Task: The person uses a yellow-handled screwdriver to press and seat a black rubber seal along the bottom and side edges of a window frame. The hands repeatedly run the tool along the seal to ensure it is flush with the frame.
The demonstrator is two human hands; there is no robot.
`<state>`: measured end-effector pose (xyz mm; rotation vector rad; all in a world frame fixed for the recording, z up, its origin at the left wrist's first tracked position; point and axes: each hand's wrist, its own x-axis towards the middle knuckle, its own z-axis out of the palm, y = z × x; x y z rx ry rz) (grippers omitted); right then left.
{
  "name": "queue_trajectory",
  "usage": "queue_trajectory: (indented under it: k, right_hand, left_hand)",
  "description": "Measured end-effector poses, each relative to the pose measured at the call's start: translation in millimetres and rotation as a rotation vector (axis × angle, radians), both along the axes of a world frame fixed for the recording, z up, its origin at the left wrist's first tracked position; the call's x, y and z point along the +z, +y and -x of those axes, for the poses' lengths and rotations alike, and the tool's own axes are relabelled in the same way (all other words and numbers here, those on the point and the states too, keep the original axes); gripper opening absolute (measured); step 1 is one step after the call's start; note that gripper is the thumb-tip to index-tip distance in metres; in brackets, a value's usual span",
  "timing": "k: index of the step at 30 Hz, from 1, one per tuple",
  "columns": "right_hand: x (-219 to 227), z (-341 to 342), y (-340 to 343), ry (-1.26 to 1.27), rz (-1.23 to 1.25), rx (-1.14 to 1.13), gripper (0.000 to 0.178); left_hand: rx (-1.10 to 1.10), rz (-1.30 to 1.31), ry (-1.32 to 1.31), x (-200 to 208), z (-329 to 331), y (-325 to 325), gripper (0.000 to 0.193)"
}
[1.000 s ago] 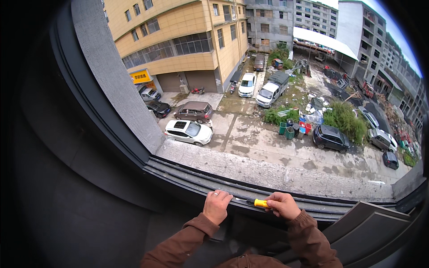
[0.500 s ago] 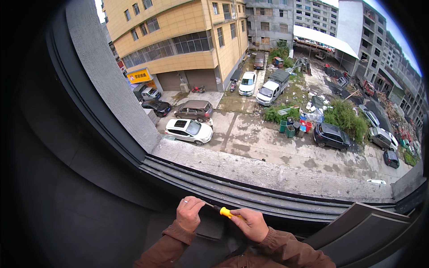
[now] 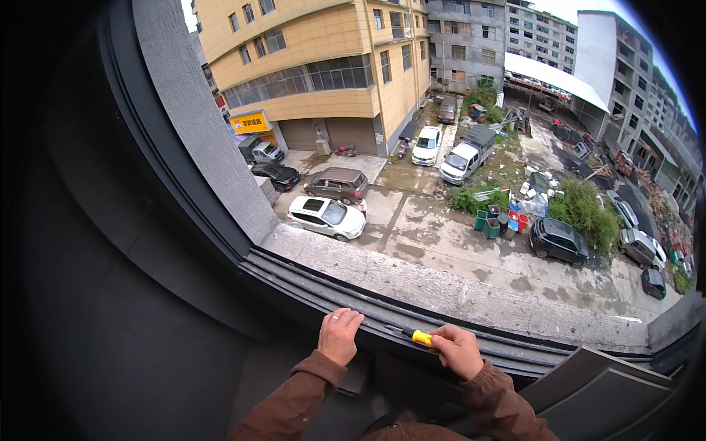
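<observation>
My right hand point(image 3: 457, 351) grips a screwdriver with a yellow handle point(image 3: 421, 338) and a dark collar. Its thin shaft points left, above the metal window track point(image 3: 294, 284), towards my other hand. Over the inner edge of that track is my left hand point(image 3: 338, 336), a ring on one finger. Its fingers are bent and pressed together; whatever lies between them is too small to make out. A gap separates the screwdriver's tip from the left fingertips.
Beyond the track runs a rough concrete ledge point(image 3: 412, 283), with a drop to a yard of parked cars outside. A dark frame point(image 3: 173, 165) rises at left. Grey panels point(image 3: 588, 397) lean at lower right. The dark wall point(image 3: 169, 331) fills the lower left.
Both hands have moved to the right, onto the window track. The left fingers have come away from the screwdriver's tip. The view has shifted slightly.
</observation>
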<state>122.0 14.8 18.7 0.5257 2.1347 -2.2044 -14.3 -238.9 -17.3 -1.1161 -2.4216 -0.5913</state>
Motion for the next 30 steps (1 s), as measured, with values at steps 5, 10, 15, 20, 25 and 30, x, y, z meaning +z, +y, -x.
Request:
queue_trajectory:
  k: [5,10,15,20,25,30]
  right_hand:
    - [-16,21,-23,0.022,0.069,-0.004,0.017]
    - [-17,30,-30,0.015,0.094,0.013,0.018]
    - [-12,31,-31,0.031,0.263,-0.007,0.019]
    - [19,35,-13,0.101,0.427,-0.218,0.020]
    - [23,5,18,-0.008,0.038,0.099,0.019]
    - [14,6,16,-0.073,-0.031,0.095,0.018]
  left_hand:
    - [0.018,-0.008,0.008,-2,-2,10,0.033]
    - [0.010,-0.011,0.005,-4,-2,13,0.031]
    - [0.000,-0.036,-0.002,11,2,14,0.032]
    - [-0.047,-0.227,0.005,64,38,44,0.041]
    - [0.072,0.100,0.042,27,38,-5,0.028]
    - [0.002,0.017,-0.007,2,23,-8,0.019]
